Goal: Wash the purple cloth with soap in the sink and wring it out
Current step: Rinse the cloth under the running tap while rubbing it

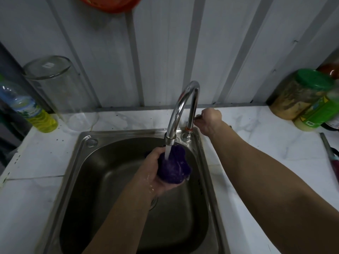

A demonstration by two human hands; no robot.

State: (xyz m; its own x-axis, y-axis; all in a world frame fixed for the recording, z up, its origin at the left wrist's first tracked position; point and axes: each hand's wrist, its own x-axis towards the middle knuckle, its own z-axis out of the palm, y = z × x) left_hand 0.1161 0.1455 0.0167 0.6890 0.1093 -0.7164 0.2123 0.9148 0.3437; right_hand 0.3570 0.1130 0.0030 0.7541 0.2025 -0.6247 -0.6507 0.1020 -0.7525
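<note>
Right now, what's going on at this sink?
A person is rinsing a purple cloth. The left hand grips the bunched cloth over the steel sink, directly under water running from the curved tap. The right hand is at the tap's handle behind the spout, fingers curled round it. A bottle of yellow liquid stands on the counter to the left, untouched.
</note>
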